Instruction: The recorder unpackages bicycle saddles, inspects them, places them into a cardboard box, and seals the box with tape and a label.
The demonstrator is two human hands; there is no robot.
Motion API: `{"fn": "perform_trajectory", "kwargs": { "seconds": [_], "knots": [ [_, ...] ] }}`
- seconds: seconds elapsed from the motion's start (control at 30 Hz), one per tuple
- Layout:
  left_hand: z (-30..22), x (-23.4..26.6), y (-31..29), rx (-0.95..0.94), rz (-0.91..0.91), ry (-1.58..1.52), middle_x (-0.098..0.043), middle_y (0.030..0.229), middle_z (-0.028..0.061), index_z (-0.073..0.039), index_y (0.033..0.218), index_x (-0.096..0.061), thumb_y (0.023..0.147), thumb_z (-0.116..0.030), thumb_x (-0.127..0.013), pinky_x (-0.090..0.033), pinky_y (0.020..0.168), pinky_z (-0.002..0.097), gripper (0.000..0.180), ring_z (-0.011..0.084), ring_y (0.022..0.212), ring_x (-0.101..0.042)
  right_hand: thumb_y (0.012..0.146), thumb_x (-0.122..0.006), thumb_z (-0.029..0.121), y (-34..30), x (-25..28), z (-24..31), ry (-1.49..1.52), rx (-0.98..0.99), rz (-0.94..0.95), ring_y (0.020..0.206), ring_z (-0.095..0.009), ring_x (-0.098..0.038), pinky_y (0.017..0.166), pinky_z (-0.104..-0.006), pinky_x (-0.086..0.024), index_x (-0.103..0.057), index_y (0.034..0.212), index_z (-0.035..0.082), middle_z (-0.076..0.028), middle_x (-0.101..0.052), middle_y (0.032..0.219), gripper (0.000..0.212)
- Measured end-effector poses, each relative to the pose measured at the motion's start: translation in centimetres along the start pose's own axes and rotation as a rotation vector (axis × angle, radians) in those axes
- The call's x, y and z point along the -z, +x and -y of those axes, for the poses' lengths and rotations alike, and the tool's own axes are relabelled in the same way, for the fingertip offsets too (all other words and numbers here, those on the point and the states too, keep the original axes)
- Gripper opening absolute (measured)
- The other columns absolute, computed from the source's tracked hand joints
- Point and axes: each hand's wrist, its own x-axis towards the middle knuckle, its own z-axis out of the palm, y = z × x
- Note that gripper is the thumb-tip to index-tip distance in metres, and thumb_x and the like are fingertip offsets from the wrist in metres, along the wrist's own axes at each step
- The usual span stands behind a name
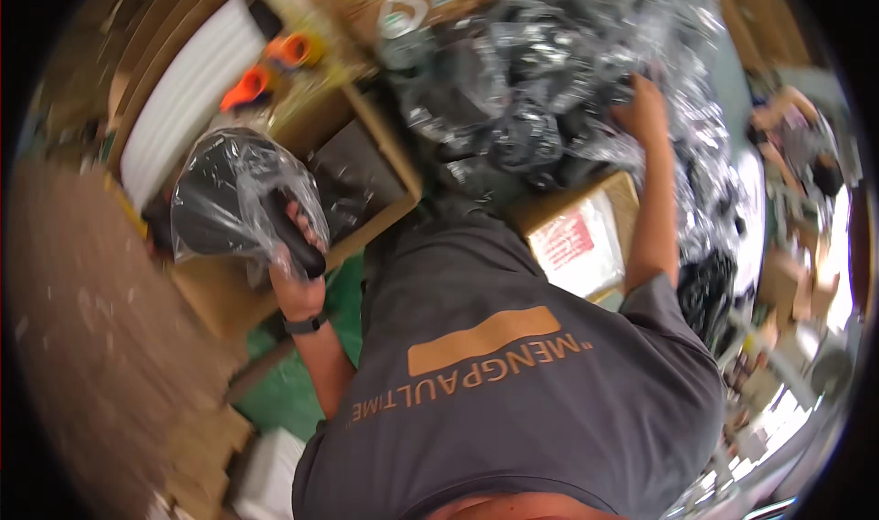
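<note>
A black, rounded piece with a thick handle, sealed in a clear plastic bag (pixel 215 195), is up in the person's left hand (pixel 304 236), above the side of an open brown cardboard carton (pixel 215 291). That hand is wrapped around the handle through the film. The right hand (pixel 643 108) reaches into a glossy heap of black pieces in clear plastic (pixel 526 67); its fingertips are partly hidden, so I can't tell whether they grip anything.

The heap spreads over a pale grey-green surface (pixel 732 62), with a clear plastic bottle with a loop handle (pixel 403 39) at its left end. Below the right forearm, a small cardboard box (pixel 630 195) carries a white packet with a red patch (pixel 577 245). Dark flat pieces (pixel 343 167) lie in the carton; beyond it are orange rolls (pixel 291 51) and curved white sheeting (pixel 188 94). Off to the right, another person (pixel 815 145) bends among boxes.

As for edges, the carton's raised rim runs just beside the person's dark grey shirt (pixel 513 410). Green floor (pixel 298 383) shows in a narrow gap by the left forearm, hemmed on the far left by brown cardboard (pixel 92 337).
</note>
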Motion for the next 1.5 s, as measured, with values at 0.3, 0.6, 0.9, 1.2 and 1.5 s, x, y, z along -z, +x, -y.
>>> {"fn": "perform_trajectory", "kwargs": {
  "seconds": [0.3, 0.6, 0.9, 1.2, 1.5],
  "knots": [
    [-3.8, 11.2, -7.1, -0.252, -0.427, 0.295, -0.063, 0.145, 0.0064, -0.003, 0.150, -0.053, 0.095, -0.005, -0.076, -0.048, 0.115, 0.0425, 0.060, 0.0233, 0.132, -0.060, 0.073, -0.092, 0.035, 7.4, -4.8, -4.8, -0.147, 0.183, -0.017, 0.111, -0.044, -0.067, 0.099, -0.0510, -0.051, -0.069, 0.116, 0.004, -0.021, -0.074, 0.117, 0.058],
    [1.0, 17.6, 5.2, 0.360, -0.136, 0.255, -0.074, 0.119, 0.0109, 0.004, 0.132, -0.064, 0.088, -0.005, -0.068, -0.056, 0.098, 0.0397, 0.045, 0.0245, 0.106, -0.071, 0.082, -0.095, 0.028, 1.8, 5.6, 2.5, 0.652, -0.643, -0.589, 0.076, -0.016, -0.071, 0.070, -0.0349, -0.059, -0.080, 0.101, -0.008, -0.009, -0.079, 0.092, 0.043],
    [20.3, 22.1, 21.1, 0.900, -0.167, -0.629, -0.072, 0.119, 0.0140, -0.002, 0.127, -0.065, 0.092, -0.013, -0.060, -0.059, 0.097, 0.0497, 0.037, 0.0318, 0.106, -0.069, 0.091, -0.086, 0.014, -6.7, -1.7, 2.9, 1.374, -0.946, -0.780, 0.093, -0.026, -0.069, 0.070, -0.0406, -0.067, -0.070, 0.112, -0.001, -0.011, -0.070, 0.107, 0.030],
    [28.7, 26.8, 25.2, 0.794, -0.349, 0.126, -0.070, 0.122, 0.0194, -0.003, 0.129, -0.061, 0.086, -0.035, -0.084, -0.060, 0.096, 0.0477, 0.058, 0.0293, 0.111, -0.071, 0.099, -0.075, 0.008, -12.9, -0.4, 6.4, 1.163, -1.032, -0.383, 0.099, -0.030, -0.073, 0.084, -0.0468, -0.070, -0.062, 0.126, -0.003, -0.016, -0.070, 0.113, 0.032],
    [26.5, 18.7, 22.9, 0.655, -0.773, 0.997, -0.063, 0.146, 0.0235, 0.000, 0.164, -0.014, 0.063, -0.027, -0.098, -0.050, 0.115, 0.0437, 0.133, 0.0362, 0.137, -0.061, 0.098, -0.079, 0.038, -15.3, -3.8, 8.2, 1.032, -0.950, 0.115, 0.073, -0.020, -0.071, 0.060, -0.0348, -0.064, -0.066, 0.114, -0.001, -0.009, -0.071, 0.091, 0.044]
  ]
}}
